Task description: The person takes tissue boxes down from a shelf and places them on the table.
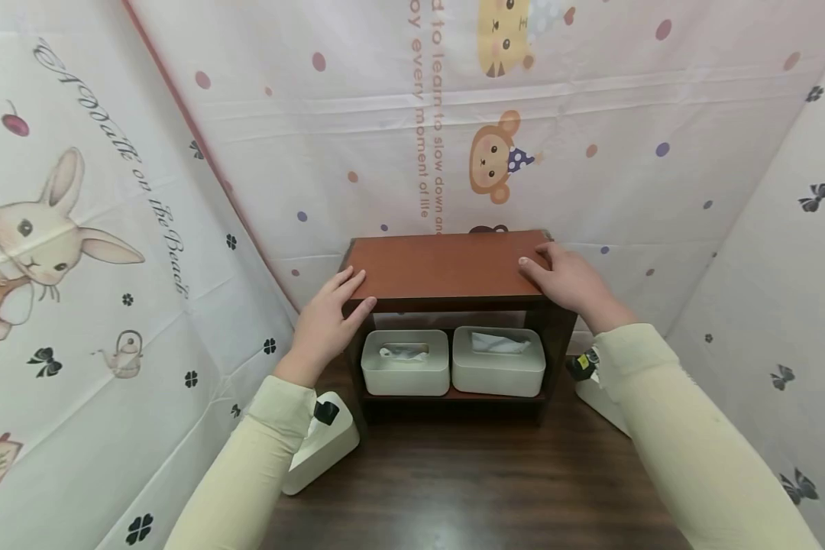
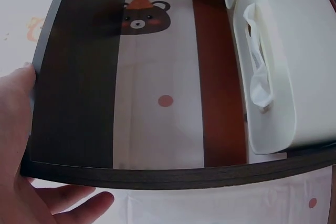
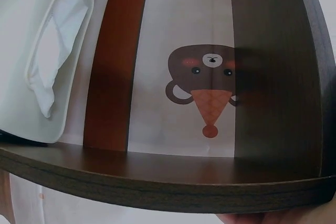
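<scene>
A small two-tier shelf (image 1: 447,267) with a reddish-brown top and dark sides stands against the printed curtain. My left hand (image 1: 325,327) rests on its top left corner, fingers spread over the edge. In the left wrist view, some fingers (image 2: 86,205) lie along the outer side panel. At the top right corner rests my right hand (image 1: 572,279), thumb and forefinger on the top surface; in the right wrist view only part of it shows beyond the side panel. Two white tissue boxes, one left (image 1: 406,374) and one right (image 1: 498,370), sit side by side on the lower board.
Another white box (image 1: 323,451) lies on the dark wooden surface (image 1: 467,489) beside my left forearm. A further white box (image 1: 601,401) is partly hidden behind my right sleeve. Printed curtains (image 1: 357,137) enclose the back and both sides.
</scene>
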Tool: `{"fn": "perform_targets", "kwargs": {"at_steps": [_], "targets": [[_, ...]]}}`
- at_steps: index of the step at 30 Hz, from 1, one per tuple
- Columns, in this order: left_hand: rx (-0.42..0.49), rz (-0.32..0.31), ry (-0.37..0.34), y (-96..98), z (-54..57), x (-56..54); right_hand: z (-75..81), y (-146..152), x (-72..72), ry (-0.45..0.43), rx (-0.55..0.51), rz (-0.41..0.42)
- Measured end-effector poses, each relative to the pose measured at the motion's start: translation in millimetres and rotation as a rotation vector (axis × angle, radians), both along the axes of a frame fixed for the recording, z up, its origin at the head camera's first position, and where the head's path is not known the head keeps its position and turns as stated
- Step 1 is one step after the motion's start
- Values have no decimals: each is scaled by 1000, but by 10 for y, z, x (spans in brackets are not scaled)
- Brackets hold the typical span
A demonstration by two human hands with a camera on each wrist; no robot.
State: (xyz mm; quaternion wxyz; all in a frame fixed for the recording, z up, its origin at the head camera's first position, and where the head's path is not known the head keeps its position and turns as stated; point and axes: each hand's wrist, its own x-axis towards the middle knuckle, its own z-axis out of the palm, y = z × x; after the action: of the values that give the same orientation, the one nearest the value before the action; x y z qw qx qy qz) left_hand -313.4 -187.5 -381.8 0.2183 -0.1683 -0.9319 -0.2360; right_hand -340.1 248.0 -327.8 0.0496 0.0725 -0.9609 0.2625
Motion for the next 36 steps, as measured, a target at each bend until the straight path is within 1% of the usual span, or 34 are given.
{"fn": "perform_targets", "kwargs": {"at_steps": [6,9,14,20,23,24,26,27,29,31,33,34,36], "targets": [[12,7,-10,27,-17,11,-23,10,4,24,-8,-10],[21,13,-7,32,-23,13,-20,15,39,30,-15,-12],[15,23,-2,50,-23,3,-15,58,127,47,-22,30],[13,26,7,60,-18,6,-36,85,279,41,56,88],[15,32,7,51,-16,18,-47,61,397,61,114,99],[17,34,7,47,-15,20,-50,44,445,84,131,101],[18,36,11,40,-16,22,-62,-9,558,170,147,96],[18,37,14,38,-16,22,-75,-42,616,230,140,96],[18,36,20,35,-18,18,-118,-106,711,396,120,111],[20,33,26,35,-21,13,-178,-164,792,562,87,147],[17,33,27,36,-24,10,-248,-201,832,700,78,205],[18,32,27,37,-23,11,-281,-214,845,754,81,239],[18,34,28,37,-20,16,-349,-231,860,824,87,303]]}}
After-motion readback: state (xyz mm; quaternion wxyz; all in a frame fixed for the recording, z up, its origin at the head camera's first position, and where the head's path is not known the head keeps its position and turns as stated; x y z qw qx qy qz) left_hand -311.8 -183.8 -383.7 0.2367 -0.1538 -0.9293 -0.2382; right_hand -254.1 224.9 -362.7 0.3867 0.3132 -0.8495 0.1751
